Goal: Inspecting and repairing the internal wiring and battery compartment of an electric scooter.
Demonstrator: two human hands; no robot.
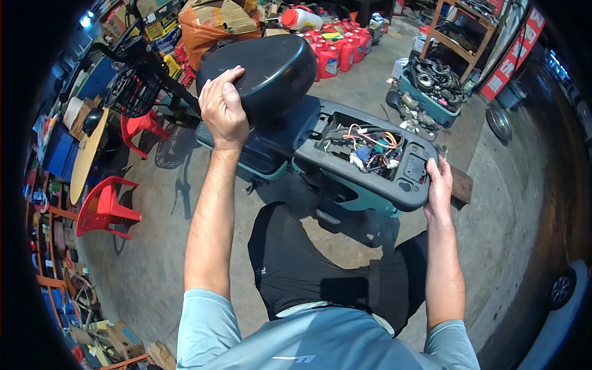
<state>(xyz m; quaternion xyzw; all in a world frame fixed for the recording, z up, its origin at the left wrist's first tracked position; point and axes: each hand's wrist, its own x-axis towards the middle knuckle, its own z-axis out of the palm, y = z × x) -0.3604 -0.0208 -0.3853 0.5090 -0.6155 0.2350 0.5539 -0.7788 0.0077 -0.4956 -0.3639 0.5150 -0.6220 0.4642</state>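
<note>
In front of me stands a scooter with a teal body [364,201] and dark grey trim. Its black seat [277,71] is raised and tilted at the left. My left hand [226,114] is closed against the seat's near side, with its fingers over the surface. Under the seat, the dark grey rear frame [302,148] surrounds an opening full of tangled wires [370,145] and connectors. My right hand [438,184] is closed around the right rear corner of that frame. Some of its fingers are hidden by the edge.
Red plastic chairs [108,206] stand at the left by cluttered shelves [52,271]. Several red bottles [345,52] crowd the floor behind the scooter. A teal crate [431,98] of metal parts sits at the back right. A wooden block [461,187] lies beyond my right hand.
</note>
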